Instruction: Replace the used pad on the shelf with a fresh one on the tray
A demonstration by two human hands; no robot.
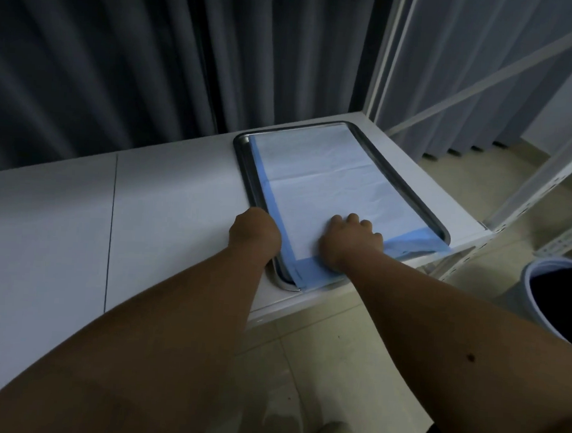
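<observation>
A blue-edged white pad [333, 185] lies flat in a metal tray [413, 190] on the white shelf [165, 189]. Its near blue edge hangs over the tray's front rim. The left hand [255, 229] sits at the tray's left edge beside the pad, fingers curled under and hidden, so I cannot tell what they hold. The right hand [350, 243] presses down on the pad's near end, its fingers bent. A white bin [534, 291] stands on the floor [320, 352] to the right.

Both arms outstretched, fingers [354, 220] curled
</observation>
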